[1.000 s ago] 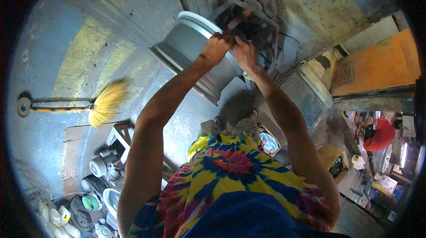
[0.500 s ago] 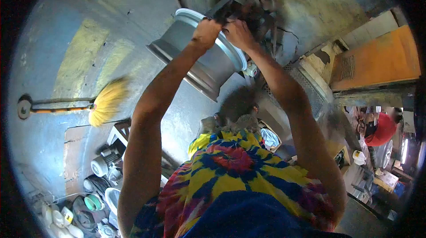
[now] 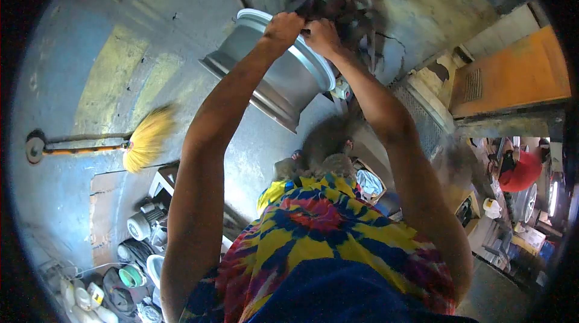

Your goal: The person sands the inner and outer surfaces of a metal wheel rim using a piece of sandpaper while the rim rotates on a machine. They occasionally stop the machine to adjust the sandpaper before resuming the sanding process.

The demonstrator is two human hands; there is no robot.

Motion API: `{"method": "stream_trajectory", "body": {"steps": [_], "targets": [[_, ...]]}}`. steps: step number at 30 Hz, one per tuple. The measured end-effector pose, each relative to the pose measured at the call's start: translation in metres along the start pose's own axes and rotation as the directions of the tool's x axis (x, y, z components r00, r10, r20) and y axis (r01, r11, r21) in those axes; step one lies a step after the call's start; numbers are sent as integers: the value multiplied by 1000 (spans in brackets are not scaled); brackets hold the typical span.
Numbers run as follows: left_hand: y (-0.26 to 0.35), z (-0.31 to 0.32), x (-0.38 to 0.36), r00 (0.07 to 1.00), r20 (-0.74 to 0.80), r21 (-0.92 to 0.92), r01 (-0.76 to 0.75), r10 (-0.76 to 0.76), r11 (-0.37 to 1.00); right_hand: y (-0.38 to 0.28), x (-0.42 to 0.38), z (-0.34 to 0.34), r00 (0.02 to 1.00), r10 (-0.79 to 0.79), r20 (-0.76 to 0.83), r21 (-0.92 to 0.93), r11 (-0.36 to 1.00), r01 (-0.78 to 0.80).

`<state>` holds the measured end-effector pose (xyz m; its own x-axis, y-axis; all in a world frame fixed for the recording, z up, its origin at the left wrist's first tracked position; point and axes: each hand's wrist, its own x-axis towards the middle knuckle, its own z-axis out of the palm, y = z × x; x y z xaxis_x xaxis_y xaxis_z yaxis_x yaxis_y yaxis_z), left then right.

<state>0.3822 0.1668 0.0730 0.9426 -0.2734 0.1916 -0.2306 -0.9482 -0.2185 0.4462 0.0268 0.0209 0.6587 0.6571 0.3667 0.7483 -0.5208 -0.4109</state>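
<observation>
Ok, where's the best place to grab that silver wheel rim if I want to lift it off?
Probably by the outer lip of the wheel rim, one hand on each side. The barrel is smooth and tilted, while the flared lip gives fingers an edge. Both the left hand and right hand are at its upper edge.

Both arms raised; left hand and right hand side by side, gripped on dark metal frame just beside silver wheel rim. Frame blurred. Yellow broom hung on wall, well apart. Tie-dye shirt below.
</observation>
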Motion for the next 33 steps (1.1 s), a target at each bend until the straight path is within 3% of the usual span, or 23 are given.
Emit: {"method": "stream_trajectory", "body": {"steps": [2,5,7,8,9,10,11,13,14,16,17,18,20,22,23,24,25,26,28,30,32,33], "targets": [[7,4,-2,999,-40,-64,7,-9,998,3,-9,0,1000,22,18,-4,1000,-22],[36,8,-11,998,40,-16,-51,51,999,9,-42,-6,1000,10,13,-52,999,-9],[66,22,-24,994,20,-135,-101,104,986,6,-87,-12,968,173,180,-3,984,-175],[85,35,-31,986,83,-248,-121,145,961,3,-118,-15,923,287,257,95,943,-319],[104,49,-38,970,141,-357,-137,198,924,27,-157,7,977,111,181,185,972,-145],[126,59,-50,965,162,-495,-103,207,863,21,-197,5,984,163,79,366,913,-180],[148,62,-61,955,186,-617,-69,230,784,18,-234,-1,973,211,98,298,926,-231],[189,56,-77,936,155,-775,-84,316,627,15,-305,0,873,441,206,367,792,-487],[208,68,-83,920,165,-830,-65,356,554,11,-339,1,840,513,178,347,766,-542],[244,87,-96,869,167,-890,-70,466,450,-2,-399,3,640,758,123,554,483,-678],[259,89,-100,829,274,-927,94,487,362,-4,-423,1,588,803,97,551,449,-703],[272,90,-104,768,385,-919,268,513,289,-9,-443,1,587,807,66,601,437,-669],[301,87,-106,707,414,-910,299,573,287,-23,-467,-15,553,833,22,654,406,-638],[321,88,-105,662,454,-891,335,597,307,-34,-465,-54,414,899,146,688,208,-695],[331,91,-104,667,401,-915,330,628,233,-29,-475,-52,396,908,138,698,195,-690],[338,93,-100,671,348,-931,329,655,157,-24,-488,-47,393,919,29,598,299,-743],[339,89,-96,656,349,-930,328,669,164,-25,-495,-50,400,914,-75,476,385,-791],[344,86,-90,609,404,-903,384,683,191,-21,-506,-54,380,922,-77,484,368,-794],[353,87,-82,543,463,-867,442,701,230,-7,-529,-74,156,986,-67,494,168,-853],[356,93,-69,556,463,-884,350,690,311,13,-578,-68,29,975,-219,477,133,-869],[353,116,-67,579,447,-892,344,682,294,22,-619,-80,-126,936,-330,339,-7,-941],[350,126,-66,603,431,-901,337,671,275,25,-639,-87,-155,904,-398,342,-10,-940]]}}
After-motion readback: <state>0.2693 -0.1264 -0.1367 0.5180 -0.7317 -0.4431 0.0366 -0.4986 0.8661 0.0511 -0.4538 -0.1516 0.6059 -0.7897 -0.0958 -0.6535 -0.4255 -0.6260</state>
